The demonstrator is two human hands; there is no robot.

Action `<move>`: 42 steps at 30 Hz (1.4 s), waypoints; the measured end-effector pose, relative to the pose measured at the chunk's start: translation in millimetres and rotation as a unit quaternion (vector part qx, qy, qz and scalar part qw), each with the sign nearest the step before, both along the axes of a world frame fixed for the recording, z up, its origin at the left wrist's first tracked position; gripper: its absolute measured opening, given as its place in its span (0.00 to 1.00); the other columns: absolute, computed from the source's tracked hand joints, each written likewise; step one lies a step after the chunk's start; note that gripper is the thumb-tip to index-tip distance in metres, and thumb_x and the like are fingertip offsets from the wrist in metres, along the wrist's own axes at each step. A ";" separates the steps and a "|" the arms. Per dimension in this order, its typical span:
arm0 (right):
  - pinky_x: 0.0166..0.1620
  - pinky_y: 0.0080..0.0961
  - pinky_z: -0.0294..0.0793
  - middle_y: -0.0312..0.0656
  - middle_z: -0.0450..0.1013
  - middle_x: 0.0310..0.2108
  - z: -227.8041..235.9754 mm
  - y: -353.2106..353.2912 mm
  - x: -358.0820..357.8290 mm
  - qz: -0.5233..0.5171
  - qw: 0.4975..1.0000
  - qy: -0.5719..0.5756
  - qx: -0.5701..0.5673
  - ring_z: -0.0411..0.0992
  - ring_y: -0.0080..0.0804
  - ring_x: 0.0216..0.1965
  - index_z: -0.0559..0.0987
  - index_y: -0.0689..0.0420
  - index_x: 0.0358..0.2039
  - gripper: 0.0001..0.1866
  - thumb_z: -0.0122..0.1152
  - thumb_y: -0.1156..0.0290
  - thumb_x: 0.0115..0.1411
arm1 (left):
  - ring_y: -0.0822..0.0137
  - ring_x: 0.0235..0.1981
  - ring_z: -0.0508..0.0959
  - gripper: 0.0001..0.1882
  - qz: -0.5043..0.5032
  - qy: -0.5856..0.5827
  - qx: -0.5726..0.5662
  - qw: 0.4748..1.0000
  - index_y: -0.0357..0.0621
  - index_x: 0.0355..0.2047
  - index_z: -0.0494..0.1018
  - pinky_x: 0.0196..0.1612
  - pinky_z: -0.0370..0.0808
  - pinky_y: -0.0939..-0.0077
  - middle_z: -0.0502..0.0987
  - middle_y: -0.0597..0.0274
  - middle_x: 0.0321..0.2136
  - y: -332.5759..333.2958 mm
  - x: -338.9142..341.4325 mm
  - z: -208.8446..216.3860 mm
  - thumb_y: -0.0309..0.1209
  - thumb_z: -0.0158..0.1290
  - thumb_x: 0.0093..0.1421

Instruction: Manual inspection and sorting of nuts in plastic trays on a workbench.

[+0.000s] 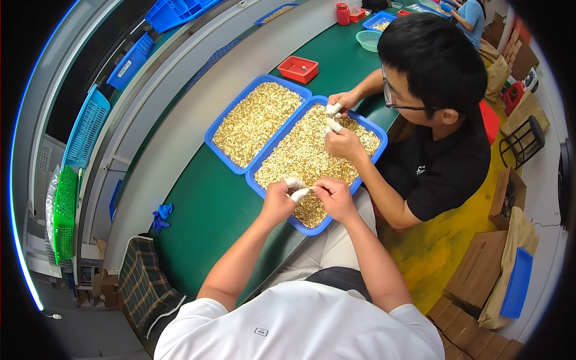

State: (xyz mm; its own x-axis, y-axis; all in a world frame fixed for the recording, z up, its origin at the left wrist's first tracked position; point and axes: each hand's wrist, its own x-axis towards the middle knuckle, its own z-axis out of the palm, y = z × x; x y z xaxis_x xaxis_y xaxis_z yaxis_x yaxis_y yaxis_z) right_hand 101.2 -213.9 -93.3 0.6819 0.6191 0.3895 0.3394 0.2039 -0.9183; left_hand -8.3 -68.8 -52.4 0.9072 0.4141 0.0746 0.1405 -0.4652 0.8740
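Note:
My left hand (279, 202), with white coverings on its thumb and forefinger, is closed in a pinch over the near end of a blue tray (257, 189). Close beside it, my right hand (337, 199) pinches with bare fingers, the fingertips of both hands almost meeting. Whatever they hold between them is too small to make out. Below them the tray is filled with small pale-yellow pieces (303, 150). Across the same tray, a co-worker's two hands (339, 123), with similar white finger coverings, are held close together above the pieces.
Left of this tray, a second blue tray (211, 139) holds more pale pieces. A small red basket (298, 69) stands behind, and a crumpled blue glove (161, 217) lies on the green table (201, 207). The co-worker in black (447, 162) sits close on my right.

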 end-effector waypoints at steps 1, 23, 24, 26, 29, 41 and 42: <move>0.28 0.30 0.69 0.43 0.73 0.19 -1.5 0.3 0.1 -0.001 1.000 0.000 0.000 0.72 0.34 0.21 0.78 0.63 0.23 0.13 0.58 0.71 0.64 | 0.79 0.27 0.75 0.05 -0.001 0.000 0.000 1.000 0.37 0.33 0.80 0.31 0.72 0.81 0.80 0.68 0.25 1.1 -0.4 -1.6 0.25 0.64 0.59; 0.31 0.27 0.72 0.44 0.76 0.24 -8.4 -1.5 3.1 0.058 0.996 0.066 -0.022 0.74 0.31 0.25 0.81 0.65 0.28 0.06 0.60 0.77 0.61 | 0.78 0.32 0.79 0.05 0.026 -0.028 -0.104 0.994 0.37 0.36 0.83 0.36 0.75 0.81 0.84 0.65 0.30 6.7 -6.4 -8.2 0.26 0.62 0.60; 0.30 0.27 0.72 0.43 0.76 0.24 -7.0 -1.0 2.5 0.041 0.998 0.041 -0.012 0.74 0.29 0.25 0.81 0.65 0.29 0.05 0.61 0.77 0.61 | 0.78 0.33 0.79 0.06 0.026 -0.033 -0.118 0.992 0.37 0.36 0.83 0.37 0.75 0.81 0.84 0.65 0.31 7.1 -7.1 -9.3 0.25 0.62 0.60; 0.30 0.26 0.72 0.43 0.77 0.24 -7.0 -0.4 2.5 0.024 0.999 0.030 0.002 0.74 0.29 0.25 0.81 0.64 0.29 0.04 0.63 0.77 0.60 | 0.78 0.33 0.79 0.06 0.022 -0.038 -0.133 0.990 0.37 0.36 0.83 0.37 0.75 0.81 0.84 0.65 0.31 4.0 -5.4 -4.1 0.25 0.63 0.60; 0.30 0.26 0.71 0.42 0.77 0.24 -3.3 -0.1 0.1 0.014 0.999 0.025 0.021 0.74 0.27 0.25 0.82 0.64 0.29 0.03 0.65 0.79 0.58 | 0.78 0.34 0.79 0.05 0.018 -0.006 -0.076 0.997 0.37 0.38 0.83 0.38 0.76 0.82 0.84 0.65 0.32 3.4 -5.1 0.5 0.22 0.61 0.61; 0.31 0.26 0.74 0.42 0.79 0.24 -12.9 -3.0 5.4 0.071 0.996 0.046 -0.036 0.77 0.27 0.27 0.82 0.64 0.28 0.10 0.60 0.72 0.64 | 0.77 0.33 0.79 0.06 -0.019 0.000 -0.070 0.997 0.37 0.37 0.83 0.39 0.76 0.81 0.84 0.65 0.32 4.8 -4.6 4.0 0.22 0.63 0.59; 0.31 0.26 0.74 0.43 0.79 0.25 -12.3 -2.2 4.8 0.068 0.996 0.042 -0.040 0.77 0.27 0.27 0.82 0.64 0.28 0.10 0.60 0.73 0.64 | 0.77 0.33 0.79 0.06 -0.011 -0.003 -0.062 0.998 0.37 0.37 0.83 0.39 0.76 0.81 0.84 0.65 0.32 5.3 -5.1 5.7 0.22 0.63 0.59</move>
State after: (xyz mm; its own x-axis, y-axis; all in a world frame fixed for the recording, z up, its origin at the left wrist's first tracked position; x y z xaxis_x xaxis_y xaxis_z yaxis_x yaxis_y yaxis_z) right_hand 106.0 -216.1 -105.7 0.6172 0.7351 0.2804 0.2355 0.1674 -0.9573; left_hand -13.5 -63.6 -46.7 0.9155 0.4012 0.0299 0.1260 -0.3563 0.9258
